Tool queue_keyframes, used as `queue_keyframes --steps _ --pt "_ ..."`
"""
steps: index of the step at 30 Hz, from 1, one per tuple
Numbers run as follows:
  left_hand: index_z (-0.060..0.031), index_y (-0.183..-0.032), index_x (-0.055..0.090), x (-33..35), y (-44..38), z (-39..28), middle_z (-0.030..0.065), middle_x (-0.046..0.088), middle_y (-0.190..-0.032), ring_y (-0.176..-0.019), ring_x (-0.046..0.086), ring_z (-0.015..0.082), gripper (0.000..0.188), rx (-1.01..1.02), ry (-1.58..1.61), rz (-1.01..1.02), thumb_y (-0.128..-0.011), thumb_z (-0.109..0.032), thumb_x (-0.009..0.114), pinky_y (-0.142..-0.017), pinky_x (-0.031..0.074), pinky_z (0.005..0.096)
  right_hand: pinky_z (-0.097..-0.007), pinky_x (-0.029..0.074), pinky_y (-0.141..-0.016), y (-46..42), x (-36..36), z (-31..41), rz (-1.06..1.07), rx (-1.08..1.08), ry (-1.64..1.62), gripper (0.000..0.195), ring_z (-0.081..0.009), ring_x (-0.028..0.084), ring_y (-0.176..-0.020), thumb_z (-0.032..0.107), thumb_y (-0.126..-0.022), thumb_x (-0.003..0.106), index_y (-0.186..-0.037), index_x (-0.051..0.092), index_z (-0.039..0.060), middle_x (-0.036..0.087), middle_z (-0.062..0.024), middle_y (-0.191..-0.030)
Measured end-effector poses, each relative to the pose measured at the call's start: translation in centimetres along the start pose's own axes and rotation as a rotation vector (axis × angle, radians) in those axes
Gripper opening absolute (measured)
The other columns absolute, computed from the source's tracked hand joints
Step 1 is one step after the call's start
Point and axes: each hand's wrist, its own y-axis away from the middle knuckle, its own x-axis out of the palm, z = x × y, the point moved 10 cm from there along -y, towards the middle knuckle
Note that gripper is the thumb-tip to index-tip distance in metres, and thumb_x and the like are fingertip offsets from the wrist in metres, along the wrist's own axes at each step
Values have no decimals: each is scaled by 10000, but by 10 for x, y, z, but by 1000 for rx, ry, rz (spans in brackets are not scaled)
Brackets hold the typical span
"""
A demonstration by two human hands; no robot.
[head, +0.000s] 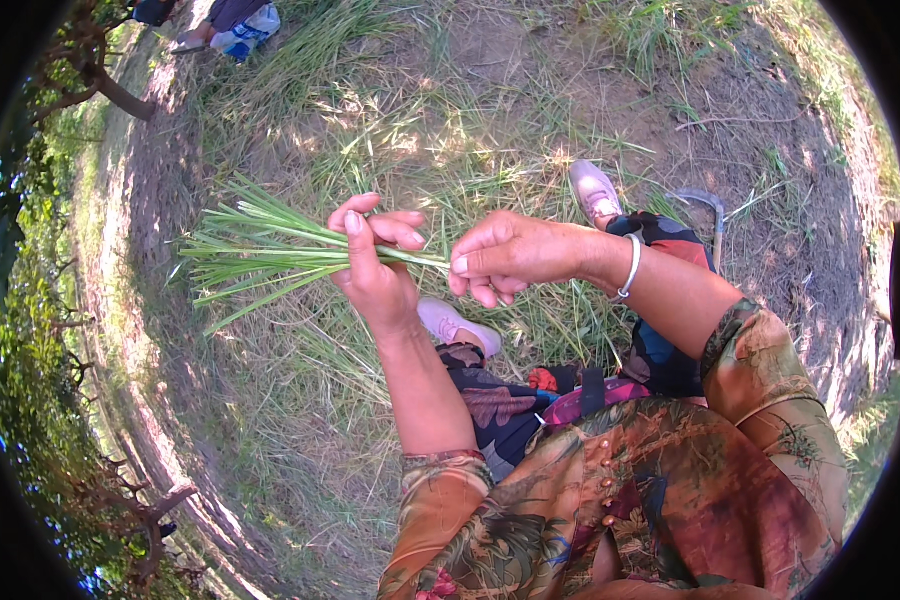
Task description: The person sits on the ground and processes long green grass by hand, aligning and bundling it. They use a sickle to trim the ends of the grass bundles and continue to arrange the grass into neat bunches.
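Note:
A small bundle of green grass stalks [270,244] lies across my left hand [379,262], its cut-looking leaf ends fanning out to the left. My left thumb and fingers close around the stalks, some fingers only loosely curled. The narrow end of the bundle reaches my right hand [506,259], where thumb and forefinger pinch it. The right fingers hide the tip of the stalks. A pale bangle [631,266] circles my right wrist. Both hands are held above the ground in front of my lap.
A sickle [709,202] lies on the ground by my right leg. My pink shoes [594,187] rest on soil strewn with cut grass. A heap of long grass [307,60] lies at the upper left, near another person's leg and a plastic bag [247,31]. Tree branches [120,94] edge the left side.

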Motion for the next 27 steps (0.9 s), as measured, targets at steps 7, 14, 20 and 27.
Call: queue_keyframes --steps 7,14,20,27 --pt "11 -1058 487 2 0 1 67 531 -563 -658 579 211 261 -10 38 11 -1000 -213 367 -745 474 366 -196 384 -478 0 -1 3 -21 -31 -4 292 -48 483 -524 266 -956 467 -876 626 36 593 -8 -656" --pt "10 -1064 485 -5 1 12 65 518 -572 -668 572 207 254 -77 108 -18 -999 -204 366 -736 471 360 -182 357 -478 -4 4 2 16 -79 45 288 -25 471 -544 271 -961 472 -818 604 58 568 23 -651" --pt "17 -1069 485 -3 2 16 65 518 -572 -655 576 203 262 -98 108 -14 -997 -207 368 -723 476 355 -236 425 -547 -2 6 6 25 -86 109 269 -68 514 -609 242 -935 476 -825 610 37 575 -3 -669" --pt "27 -1043 477 -1 2 22 76 548 -566 -638 587 203 256 -153 99 -14 -990 -205 384 -717 486 349 -243 419 -556 -4 9 0 49 -44 159 283 -75 512 -624 247 -952 449 -853 610 36 603 -14 -700"
